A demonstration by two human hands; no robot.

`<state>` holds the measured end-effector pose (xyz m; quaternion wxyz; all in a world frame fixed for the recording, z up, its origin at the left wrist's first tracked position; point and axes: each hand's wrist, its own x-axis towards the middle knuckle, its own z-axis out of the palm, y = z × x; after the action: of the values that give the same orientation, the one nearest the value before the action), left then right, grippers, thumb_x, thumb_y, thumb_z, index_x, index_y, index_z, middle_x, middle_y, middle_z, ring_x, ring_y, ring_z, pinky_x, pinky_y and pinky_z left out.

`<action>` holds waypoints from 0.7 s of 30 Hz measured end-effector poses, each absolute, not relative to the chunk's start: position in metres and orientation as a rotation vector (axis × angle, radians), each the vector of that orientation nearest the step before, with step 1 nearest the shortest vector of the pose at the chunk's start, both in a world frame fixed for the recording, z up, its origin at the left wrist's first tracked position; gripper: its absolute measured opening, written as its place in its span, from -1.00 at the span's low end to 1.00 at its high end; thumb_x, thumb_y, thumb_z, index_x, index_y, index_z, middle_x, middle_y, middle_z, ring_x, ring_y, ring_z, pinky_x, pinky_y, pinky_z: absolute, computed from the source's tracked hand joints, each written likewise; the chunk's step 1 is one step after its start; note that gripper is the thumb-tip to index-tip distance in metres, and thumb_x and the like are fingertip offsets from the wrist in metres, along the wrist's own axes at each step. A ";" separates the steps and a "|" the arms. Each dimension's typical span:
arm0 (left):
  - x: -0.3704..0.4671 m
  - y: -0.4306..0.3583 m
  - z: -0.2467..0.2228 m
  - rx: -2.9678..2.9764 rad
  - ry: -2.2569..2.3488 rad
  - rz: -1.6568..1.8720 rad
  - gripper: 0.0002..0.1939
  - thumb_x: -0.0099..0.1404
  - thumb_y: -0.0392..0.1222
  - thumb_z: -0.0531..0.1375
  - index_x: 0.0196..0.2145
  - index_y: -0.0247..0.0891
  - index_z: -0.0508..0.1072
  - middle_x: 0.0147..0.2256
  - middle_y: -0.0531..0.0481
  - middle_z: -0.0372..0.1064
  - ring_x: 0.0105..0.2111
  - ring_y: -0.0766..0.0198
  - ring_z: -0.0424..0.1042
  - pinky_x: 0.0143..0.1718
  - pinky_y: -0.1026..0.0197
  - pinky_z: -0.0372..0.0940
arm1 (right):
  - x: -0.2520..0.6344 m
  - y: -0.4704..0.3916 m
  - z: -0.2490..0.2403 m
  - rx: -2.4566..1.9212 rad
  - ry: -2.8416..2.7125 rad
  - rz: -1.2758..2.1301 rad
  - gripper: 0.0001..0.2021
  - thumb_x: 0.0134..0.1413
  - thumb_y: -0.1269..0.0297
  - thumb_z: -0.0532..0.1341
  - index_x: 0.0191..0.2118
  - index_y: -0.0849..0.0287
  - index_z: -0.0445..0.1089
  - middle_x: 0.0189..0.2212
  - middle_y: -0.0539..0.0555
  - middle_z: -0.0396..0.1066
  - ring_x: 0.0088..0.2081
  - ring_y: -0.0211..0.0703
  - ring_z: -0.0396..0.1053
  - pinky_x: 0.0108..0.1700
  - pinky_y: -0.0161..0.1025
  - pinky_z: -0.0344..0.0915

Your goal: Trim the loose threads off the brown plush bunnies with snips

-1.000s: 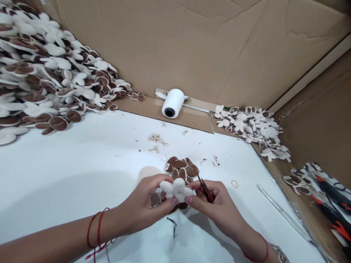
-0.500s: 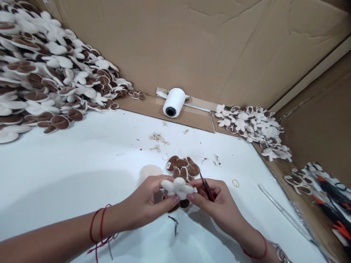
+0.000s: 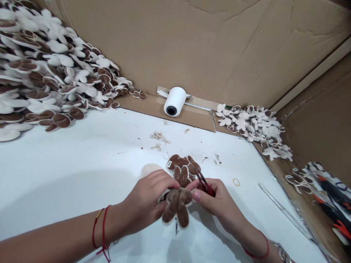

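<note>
A brown plush bunny-shaped piece (image 3: 178,204) with a pale edge is held above the table, its brown side up and its two long lobes toward me. My left hand (image 3: 150,201) pinches it at the far left edge. My right hand (image 3: 212,199) is closed round red-handled thread snips (image 3: 205,184), blades pointing up and away. The thumb and index finger of that hand meet the right edge of the plush piece. Just beyond lie more brown plush pieces (image 3: 178,162), one with a small white label, partly covered by the held one.
A large heap of brown and white plush pieces (image 3: 55,73) fills the left; a smaller pile (image 3: 249,122) lies at the right. A white lint roller (image 3: 174,101) rests by the cardboard wall. Loose loops (image 3: 159,136), a yellow rubber band (image 3: 236,182) and orange-black tools (image 3: 333,193) lie about.
The held plush piece has been turned over from its white side to its brown side, its long lobes now toward me. The snips stay in my right hand.
</note>
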<state>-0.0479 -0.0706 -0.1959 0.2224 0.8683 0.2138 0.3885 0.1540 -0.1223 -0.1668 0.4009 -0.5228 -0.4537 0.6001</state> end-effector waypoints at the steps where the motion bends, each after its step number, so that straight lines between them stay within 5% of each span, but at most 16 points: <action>1: -0.049 -0.071 -0.196 2.422 0.565 1.085 -0.92 0.34 -0.29 0.09 -0.20 -0.23 0.33 -0.41 0.01 0.39 -0.40 0.28 0.33 -0.34 0.26 0.26 | 0.153 -0.123 -0.167 -1.311 -1.124 1.566 -0.58 -0.17 -0.03 0.43 -0.44 0.31 0.48 -0.71 -0.19 -0.02 -0.63 -0.44 -0.18 -0.59 -0.35 -0.23; 6: -0.049 -0.074 -0.194 2.508 0.417 1.132 -0.82 0.32 -0.43 0.07 -0.14 -0.27 0.31 -0.34 -0.07 0.41 -0.35 0.25 0.32 -0.29 0.22 0.30 | 0.140 -0.133 -0.175 -1.185 -0.936 1.814 -0.65 -0.21 0.10 0.49 -0.49 0.29 0.45 -0.75 -0.20 0.02 -0.67 -0.45 -0.06 -0.61 -0.40 -0.12; 11: -0.047 -0.074 -0.192 2.466 0.456 1.112 -0.83 0.31 -0.45 0.09 -0.17 -0.27 0.33 -0.35 -0.05 0.39 -0.35 0.27 0.33 -0.30 0.23 0.31 | 0.133 -0.133 -0.176 -0.995 -0.839 1.923 -0.58 -0.22 -0.02 0.46 -0.50 0.25 0.38 -0.68 -0.02 0.35 -0.65 -0.25 0.34 -0.48 -0.22 0.34; 16: -0.049 -0.074 -0.187 2.373 0.447 1.204 -0.71 0.27 -0.52 0.05 -0.11 -0.27 0.33 -0.30 -0.08 0.35 -0.29 0.24 0.30 -0.25 0.18 0.32 | 0.138 -0.129 -0.172 -1.158 -0.873 1.749 -0.55 -0.26 -0.06 0.47 -0.54 0.23 0.35 -0.70 -0.04 0.32 -0.63 -0.23 0.34 -0.51 -0.25 0.34; 21: -0.049 -0.076 -0.189 2.399 0.386 1.146 -0.80 0.26 -0.37 0.20 -0.14 -0.29 0.37 -0.31 -0.08 0.33 -0.32 0.24 0.28 -0.30 0.19 0.29 | 0.137 -0.127 -0.166 -1.216 -0.928 1.694 -0.58 -0.18 -0.06 0.43 -0.56 0.23 0.38 -0.70 -0.06 0.26 -0.65 -0.33 0.18 -0.55 -0.32 0.22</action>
<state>-0.0488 -0.0758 -0.1889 0.2254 0.8700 0.1400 0.4156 0.1373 -0.1268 -0.1662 0.4165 -0.4845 -0.3695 0.6747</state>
